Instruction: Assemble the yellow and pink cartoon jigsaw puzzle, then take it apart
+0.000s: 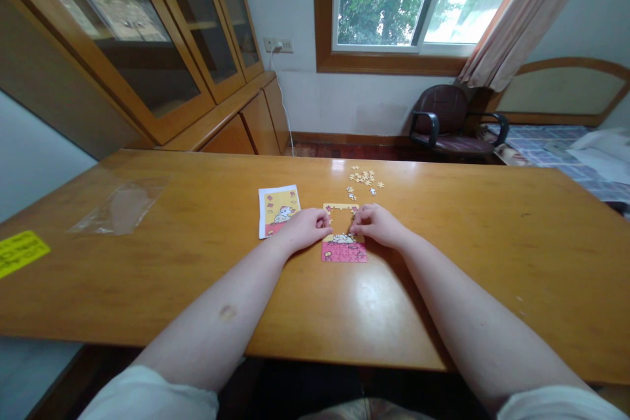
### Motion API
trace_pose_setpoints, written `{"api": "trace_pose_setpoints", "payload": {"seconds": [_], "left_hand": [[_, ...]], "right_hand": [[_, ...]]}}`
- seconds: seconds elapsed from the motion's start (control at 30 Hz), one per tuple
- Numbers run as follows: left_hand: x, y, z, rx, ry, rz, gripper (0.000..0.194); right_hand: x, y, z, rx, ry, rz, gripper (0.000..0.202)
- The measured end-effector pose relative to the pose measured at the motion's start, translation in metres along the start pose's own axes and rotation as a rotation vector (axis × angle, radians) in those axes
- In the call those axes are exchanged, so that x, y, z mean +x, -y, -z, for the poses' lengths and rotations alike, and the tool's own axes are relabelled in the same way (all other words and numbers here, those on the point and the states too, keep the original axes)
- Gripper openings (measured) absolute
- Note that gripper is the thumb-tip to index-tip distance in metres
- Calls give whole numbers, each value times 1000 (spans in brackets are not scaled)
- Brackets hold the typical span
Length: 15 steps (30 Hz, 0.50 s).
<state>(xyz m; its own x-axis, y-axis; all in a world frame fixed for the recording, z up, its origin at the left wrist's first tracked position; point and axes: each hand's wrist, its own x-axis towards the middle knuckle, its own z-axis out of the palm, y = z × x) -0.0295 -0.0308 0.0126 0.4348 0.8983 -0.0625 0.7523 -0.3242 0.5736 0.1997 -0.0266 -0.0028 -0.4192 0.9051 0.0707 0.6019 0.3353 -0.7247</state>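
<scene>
In the head view, the partly assembled jigsaw puzzle [344, 252] lies on the wooden table [207, 210], a gap in its upper middle, between the picture sheet [276, 202] and the right hand [375, 222]. The left hand [310, 228] is at the puzzle's left edge, the right at its right edge, hands apart, fingers curled; whether either grips a piece, I cannot tell. Loose jigsaw pieces [365, 177] lie scattered beyond the puzzle.

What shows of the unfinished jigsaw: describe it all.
The jigsaw lies flat on the wooden table, its interlocking pieces looking like printed card. The lower part is pink, the upper border yellow, with part of a white figure between. A large opening in its upper middle shows the table. The left hand and right hand overlap its sides; exact contact is unclear.
</scene>
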Motion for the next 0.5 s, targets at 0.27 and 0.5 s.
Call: {"api": "trace_pose_setpoints", "payload": {"seconds": [0.27, 0.5], "left_hand": [[0, 0, 0, 2, -3, -4, 14], [0, -1, 1, -1, 5, 19, 15]], "right_hand": [[0, 3, -3, -70, -19, -45, 9], [-1, 3, -3, -134, -47, -3, 5]]}}
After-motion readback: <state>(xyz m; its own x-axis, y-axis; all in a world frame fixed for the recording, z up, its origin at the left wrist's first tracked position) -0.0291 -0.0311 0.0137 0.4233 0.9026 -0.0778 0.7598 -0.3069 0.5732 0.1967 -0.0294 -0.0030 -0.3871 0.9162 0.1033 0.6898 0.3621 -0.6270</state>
